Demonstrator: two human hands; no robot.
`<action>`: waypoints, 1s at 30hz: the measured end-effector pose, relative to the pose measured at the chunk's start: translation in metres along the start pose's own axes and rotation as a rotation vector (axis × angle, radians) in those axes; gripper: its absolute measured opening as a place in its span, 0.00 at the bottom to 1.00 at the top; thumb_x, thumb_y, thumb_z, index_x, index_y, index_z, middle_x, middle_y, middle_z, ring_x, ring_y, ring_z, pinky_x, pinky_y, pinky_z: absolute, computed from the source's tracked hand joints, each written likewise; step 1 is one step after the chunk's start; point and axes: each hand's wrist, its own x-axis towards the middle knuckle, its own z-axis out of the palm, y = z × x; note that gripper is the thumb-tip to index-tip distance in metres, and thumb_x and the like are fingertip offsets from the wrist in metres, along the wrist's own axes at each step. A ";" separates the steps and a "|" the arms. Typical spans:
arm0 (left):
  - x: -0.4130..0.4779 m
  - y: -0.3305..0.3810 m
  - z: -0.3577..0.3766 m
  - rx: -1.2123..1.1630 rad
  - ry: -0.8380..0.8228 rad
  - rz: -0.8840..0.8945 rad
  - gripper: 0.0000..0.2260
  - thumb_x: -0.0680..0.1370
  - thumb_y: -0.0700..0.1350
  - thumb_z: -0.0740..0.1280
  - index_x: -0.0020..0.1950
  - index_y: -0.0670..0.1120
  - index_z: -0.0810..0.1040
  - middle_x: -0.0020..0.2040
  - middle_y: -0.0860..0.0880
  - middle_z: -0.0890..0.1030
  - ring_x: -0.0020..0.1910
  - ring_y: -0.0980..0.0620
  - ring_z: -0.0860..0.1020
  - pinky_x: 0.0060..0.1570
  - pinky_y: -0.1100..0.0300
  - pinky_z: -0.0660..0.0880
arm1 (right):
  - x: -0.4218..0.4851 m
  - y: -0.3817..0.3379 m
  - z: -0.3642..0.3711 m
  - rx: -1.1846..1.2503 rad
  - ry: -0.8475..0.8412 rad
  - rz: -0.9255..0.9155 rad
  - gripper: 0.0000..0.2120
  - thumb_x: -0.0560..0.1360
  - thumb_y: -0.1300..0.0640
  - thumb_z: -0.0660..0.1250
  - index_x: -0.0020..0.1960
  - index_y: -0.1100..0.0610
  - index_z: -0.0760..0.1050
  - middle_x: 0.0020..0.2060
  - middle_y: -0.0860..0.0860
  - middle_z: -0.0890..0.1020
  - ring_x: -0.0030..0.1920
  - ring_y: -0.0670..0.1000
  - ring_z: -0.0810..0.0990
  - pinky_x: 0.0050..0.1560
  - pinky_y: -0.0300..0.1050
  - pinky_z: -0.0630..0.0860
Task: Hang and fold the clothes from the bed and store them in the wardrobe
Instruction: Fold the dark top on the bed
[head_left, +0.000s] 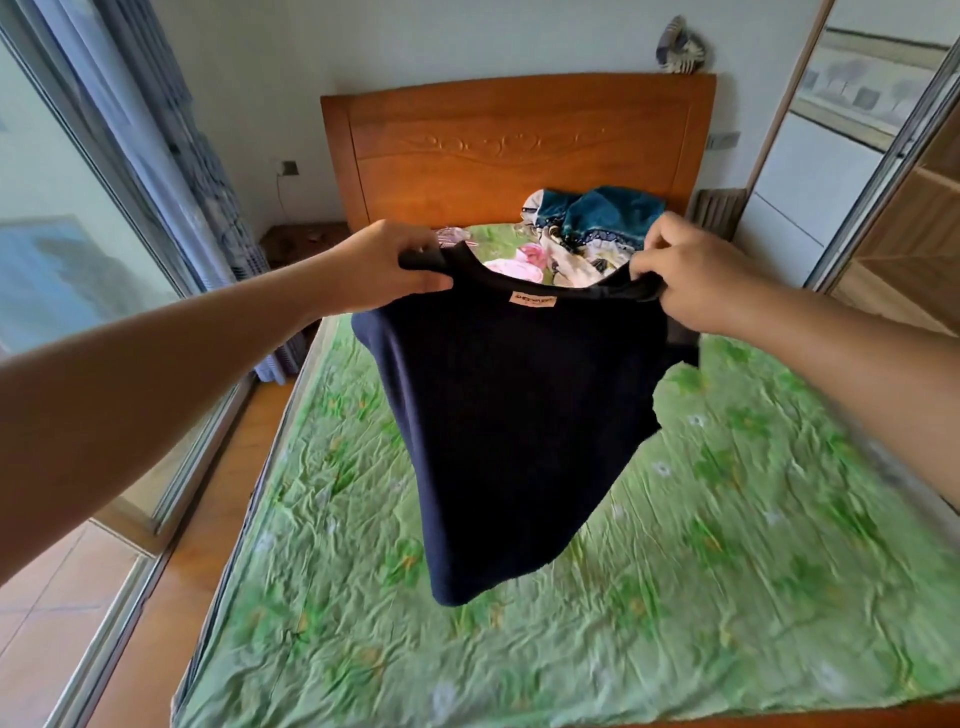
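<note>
A dark navy T-shirt (509, 431) hangs in the air above the bed (727, 545), its neck label facing me. My left hand (384, 265) grips its left shoulder. My right hand (696, 275) grips its right shoulder. The hem swings free over the green floral sheet. Behind the shirt, near the headboard, lies a heap of other clothes (587, 228) in teal, cream and pink.
A wooden headboard (514, 140) stands at the far end. Glass sliding doors with a curtain (171, 156) run along the left, over a strip of wooden floor (208, 493). The wardrobe's sliding door (857, 156) stands at the right.
</note>
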 end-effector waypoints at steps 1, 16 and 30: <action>0.007 -0.005 0.002 0.011 0.008 0.002 0.07 0.76 0.53 0.74 0.45 0.53 0.79 0.40 0.54 0.79 0.39 0.53 0.76 0.39 0.58 0.72 | 0.010 0.001 0.002 0.024 -0.030 0.031 0.22 0.68 0.76 0.62 0.54 0.57 0.81 0.50 0.54 0.71 0.51 0.60 0.74 0.49 0.54 0.75; 0.083 -0.045 -0.001 -0.064 0.126 -0.011 0.14 0.81 0.53 0.67 0.35 0.58 0.76 0.30 0.59 0.75 0.30 0.63 0.71 0.32 0.68 0.66 | 0.070 0.045 0.009 0.221 -0.115 0.210 0.36 0.70 0.74 0.60 0.67 0.41 0.64 0.45 0.57 0.77 0.41 0.60 0.77 0.40 0.51 0.70; 0.091 -0.022 -0.023 0.200 0.150 -0.114 0.10 0.84 0.53 0.61 0.56 0.49 0.77 0.47 0.49 0.81 0.45 0.48 0.78 0.48 0.51 0.75 | 0.118 0.088 0.001 0.530 -0.096 0.374 0.21 0.75 0.72 0.55 0.47 0.49 0.79 0.40 0.47 0.79 0.40 0.49 0.76 0.36 0.41 0.69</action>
